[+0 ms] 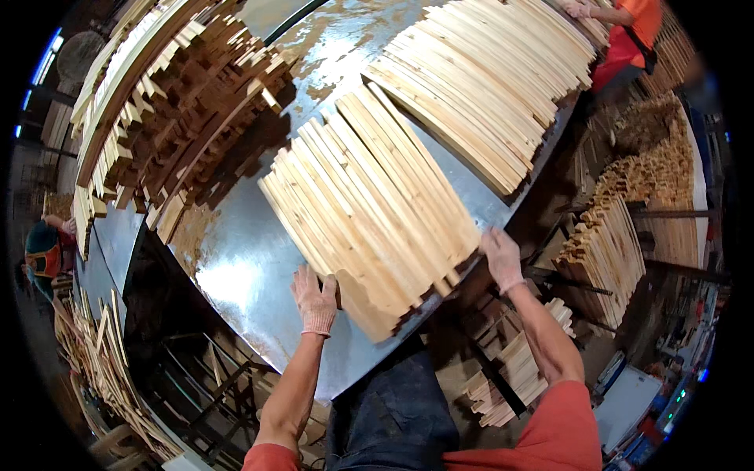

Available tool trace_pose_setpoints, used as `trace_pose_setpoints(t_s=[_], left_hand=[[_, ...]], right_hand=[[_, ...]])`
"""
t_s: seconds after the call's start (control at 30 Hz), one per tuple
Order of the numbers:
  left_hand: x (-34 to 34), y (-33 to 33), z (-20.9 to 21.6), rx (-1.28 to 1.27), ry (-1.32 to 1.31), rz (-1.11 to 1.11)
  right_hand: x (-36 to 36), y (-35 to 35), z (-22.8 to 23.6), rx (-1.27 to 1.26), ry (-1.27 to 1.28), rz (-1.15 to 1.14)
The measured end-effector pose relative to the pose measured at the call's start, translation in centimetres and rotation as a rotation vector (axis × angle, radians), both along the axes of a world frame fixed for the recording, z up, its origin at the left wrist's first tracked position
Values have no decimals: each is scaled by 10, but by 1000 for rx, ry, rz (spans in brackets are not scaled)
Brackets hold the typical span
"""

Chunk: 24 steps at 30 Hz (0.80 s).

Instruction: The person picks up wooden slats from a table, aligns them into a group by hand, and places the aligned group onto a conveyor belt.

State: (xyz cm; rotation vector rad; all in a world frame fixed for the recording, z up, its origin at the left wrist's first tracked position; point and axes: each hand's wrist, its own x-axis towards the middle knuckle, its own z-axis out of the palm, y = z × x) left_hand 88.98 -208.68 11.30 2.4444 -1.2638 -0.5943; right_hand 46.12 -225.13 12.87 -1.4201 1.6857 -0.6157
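Observation:
A batch of pale wooden strips (pixel 365 208) lies side by side on the metal table (pixel 236 302) in front of me. My left hand (pixel 316 300), in a light glove, rests at the near left side of the batch, its fingers stretched out against the outer strip. At the opposite side, my right hand (pixel 501 257), also gloved, touches the near right corner with extended fingers. The strips' near ends are uneven, and a couple stick out toward me. Neither hand is wrapped around a strip.
A second batch of strips (pixel 487 86) lies farther right on the table. Stacked wood (pixel 169 102) rises at the far left. Below the right edge stand more strip bundles (pixel 605 259). Another person (pixel 628 39) in orange works at the far right.

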Motion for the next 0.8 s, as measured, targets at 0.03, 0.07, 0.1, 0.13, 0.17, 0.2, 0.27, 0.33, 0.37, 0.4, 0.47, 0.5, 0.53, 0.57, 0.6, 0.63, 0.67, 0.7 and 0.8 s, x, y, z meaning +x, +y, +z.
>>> trace_pose_setpoints(t_s=[0.03,0.07,0.1,0.13,0.17,0.2,0.27,0.33,0.37,0.4,0.47,0.5,0.53,0.57,0.6,0.63,0.67,0.7,0.8], left_hand=[[7,4,-6,-22,-17,44],[15,7,-10,-42,-33,81],[28,1,3,59,0,44],[34,0,6,64,-31,15],[41,1,10,69,-66,-13],[47,5,10,80,-98,-34],[53,5,0,53,-150,-32],[56,-3,-5,37,-184,-31],[55,-14,-2,98,-168,-25],[54,-16,-6,78,-146,-13],[52,-20,-10,33,-98,6],[52,-20,-9,-17,-180,-3],[52,-16,-5,30,-113,7],[52,-22,15,73,-47,9],[52,-26,29,109,15,9],[51,-23,33,83,51,49],[47,-15,36,58,93,87],[45,-10,41,35,134,132],[43,1,61,-273,1016,477]], right_hand=[[13,8,16,115,-19,59],[23,12,32,230,-35,111],[29,5,37,121,45,228],[36,-6,35,9,121,347],[42,-24,17,-273,97,389],[54,-49,21,-121,54,324],[69,-92,-12,-155,75,183],[104,-116,-23,-185,-153,61],[126,-117,-24,-138,-87,142],[145,-114,-20,-93,-22,230],[149,-110,-23,-29,-267,197],[149,-107,-22,3,-386,176],[150,-102,-20,54,-410,174],[150,-96,-16,101,-434,166],[149,-90,-10,141,-461,155],[145,-82,-18,131,-442,142],[137,-71,-33,122,-416,127],[137,-62,-34,117,-393,117],[146,-30,-12,367,-617,66]])
